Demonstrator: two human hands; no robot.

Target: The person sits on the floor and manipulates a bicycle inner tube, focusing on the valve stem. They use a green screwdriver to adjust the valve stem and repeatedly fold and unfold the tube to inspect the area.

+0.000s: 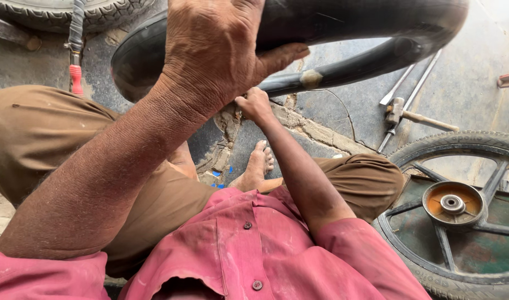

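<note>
I see my left hand [215,50] up high and close to the camera, with its fingers wrapped over the top of a black rubber inner tube [365,25]. That hand is closed on the tube, with the thumb pressing along its lower edge. The tube is a big fat loop that fills the top of the view and curves round on the right, then comes back as a thinner part lower down. There is a pale patch [311,79] on that lower part. My right hand [254,104] is lower and smaller in the view, reaching up to the lower part of the tube near the patch. Its fingers are curled in and look like they pinch the tube, but I cannot tell for sure how tight the hold is. Below the hands I see brown trousers, a pink shirt and a bare foot [259,165] on the cracked ground. On the right lies a wheel [460,222] with its tyre on and a rusty orange hub in the middle. Near it on the ground lie a hammer [415,115] and some thin metal bars [410,80]. At the top left is another tyre [104,12] and a tool with a red handle [76,78].
</note>
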